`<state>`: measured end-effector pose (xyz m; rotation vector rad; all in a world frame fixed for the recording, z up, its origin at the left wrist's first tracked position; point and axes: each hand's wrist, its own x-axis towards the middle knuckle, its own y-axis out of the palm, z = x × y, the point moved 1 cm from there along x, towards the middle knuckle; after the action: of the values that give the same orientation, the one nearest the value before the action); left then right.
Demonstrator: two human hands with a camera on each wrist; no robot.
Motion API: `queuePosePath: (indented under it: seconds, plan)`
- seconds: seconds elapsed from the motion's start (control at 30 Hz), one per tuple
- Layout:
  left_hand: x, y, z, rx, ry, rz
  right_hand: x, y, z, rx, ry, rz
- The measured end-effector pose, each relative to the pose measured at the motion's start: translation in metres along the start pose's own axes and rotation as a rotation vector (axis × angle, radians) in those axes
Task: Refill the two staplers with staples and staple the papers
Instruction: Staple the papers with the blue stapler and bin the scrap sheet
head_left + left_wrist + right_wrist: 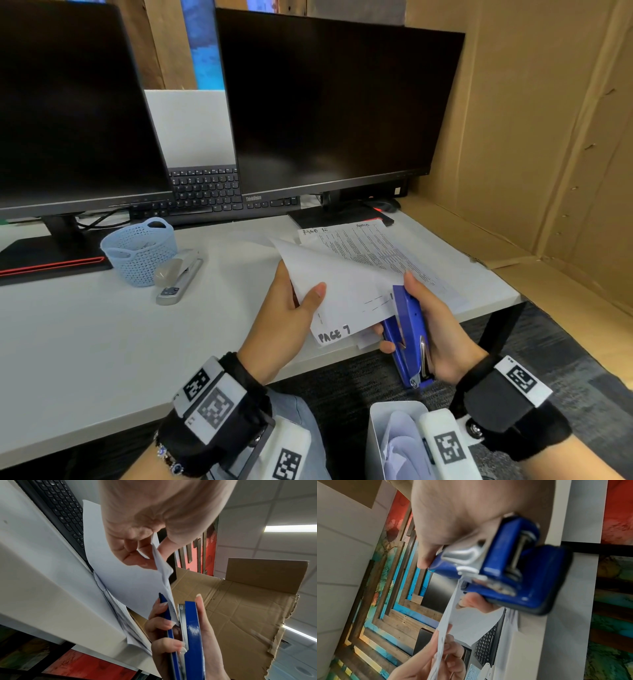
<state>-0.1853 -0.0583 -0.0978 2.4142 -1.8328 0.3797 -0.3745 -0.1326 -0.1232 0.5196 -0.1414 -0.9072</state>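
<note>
the right hand (pixel 442 339) is wrapped around a blue stapler (pixel 409 337), fingers under its base and thumb along the top, held off the front edge of the desk (pixel 102 342) – its mouth sits over a corner of the papers (pixel 342 291). the left hand (pixel 291 308) pinches the lifted sheets, thumb on top, fingers behind. more printed pages (pixel 376 250) lie flat on the desk beneath. a grey stapler (pixel 178 277) rests well to the left – just beside a light blue basket (pixel 140 250)

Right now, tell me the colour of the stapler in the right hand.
Blue, with silver metal parts: the stapler shows best in the head view.
</note>
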Motion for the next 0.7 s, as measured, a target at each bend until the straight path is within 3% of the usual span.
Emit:
queuePosePath:
  seconds: [0.7]
  plan:
    - [-0.001, 0.0007, 0.0005, 0.02, -0.018, -0.013, 0.0008, 0.0009, -0.0025, -0.051, 0.004, 0.005]
